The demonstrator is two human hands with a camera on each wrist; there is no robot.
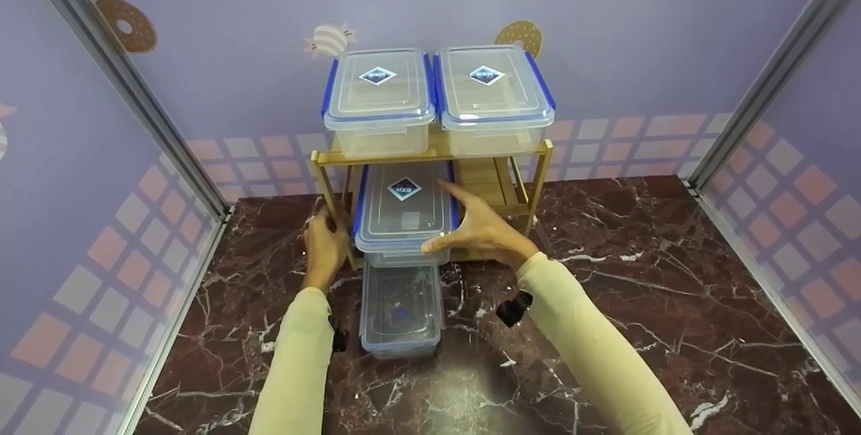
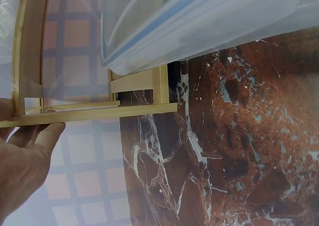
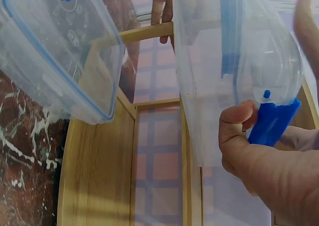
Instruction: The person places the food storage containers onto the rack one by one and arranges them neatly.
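Note:
My left hand (image 1: 327, 241) grips the left front post of a wooden rack (image 2: 84, 115), fingers behind it. On the rack's middle shelf lies a clear lidded storage box (image 1: 403, 216) with blue side clips and a diamond label, its front end jutting past the shelf. My right hand (image 1: 481, 228) holds this box at its right side, thumb near the front corner and fingers spread along the lid edge. In the right wrist view, the fingers (image 3: 237, 121) lie around a blue clip (image 3: 274, 121). Below, a smaller clear box (image 1: 401, 307) with a pale blue rim sticks out in front.
Two clear boxes with blue clips, a left one (image 1: 380, 95) and a right one (image 1: 494, 95), stand side by side on the top shelf. Purple patterned walls (image 1: 235, 72) enclose the dark marbled surface (image 1: 639, 300) on three sides.

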